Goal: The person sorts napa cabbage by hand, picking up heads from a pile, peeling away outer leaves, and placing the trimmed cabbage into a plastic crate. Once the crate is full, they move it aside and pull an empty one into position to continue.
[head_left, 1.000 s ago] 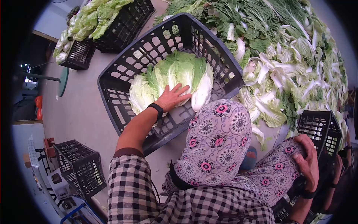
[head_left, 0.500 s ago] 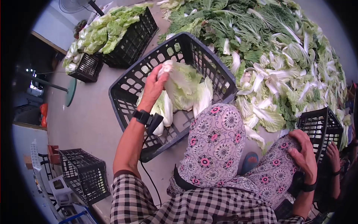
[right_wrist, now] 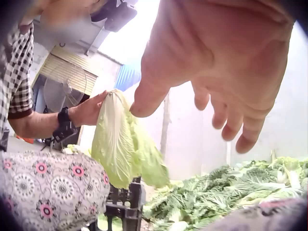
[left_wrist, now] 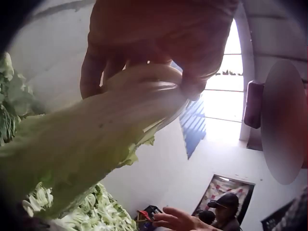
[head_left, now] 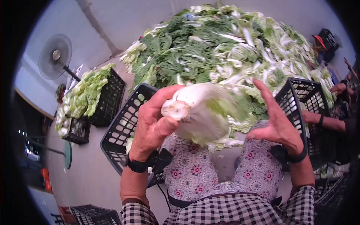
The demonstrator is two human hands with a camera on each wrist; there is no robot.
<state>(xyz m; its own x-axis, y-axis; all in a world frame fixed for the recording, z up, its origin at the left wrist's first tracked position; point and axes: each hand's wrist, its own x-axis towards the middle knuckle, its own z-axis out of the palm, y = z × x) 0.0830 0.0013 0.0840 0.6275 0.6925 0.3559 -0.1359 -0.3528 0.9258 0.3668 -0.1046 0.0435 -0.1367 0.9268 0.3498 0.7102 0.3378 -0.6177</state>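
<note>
A pale green cabbage [head_left: 206, 108] hangs in front of the person, its cut base held by the left hand [head_left: 152, 122], fingers and thumb round it. In the left wrist view the left hand [left_wrist: 154, 43] grips the white base of the cabbage [left_wrist: 96, 139], leaves pointing away to the lower left. The right hand [head_left: 277, 122] stands spread to the right of the leaves, apart from them. In the right wrist view the right hand [right_wrist: 211, 62] holds nothing, and the cabbage [right_wrist: 118, 142] hangs from the other hand.
A black crate [head_left: 122, 127] stands at the left, partly behind the left hand; another crate [head_left: 300, 97] is at the right beside someone else's arm [head_left: 328, 123]. Beyond lies a large leaf heap [head_left: 180, 56]. Filled crates [head_left: 108, 101] and a fan [head_left: 56, 56] stand further left.
The left hand has lifted the cabbage out of the crate and moved it in front of the body, base towards the left. The right hand has left the knee and risen. The head view has shifted.
</note>
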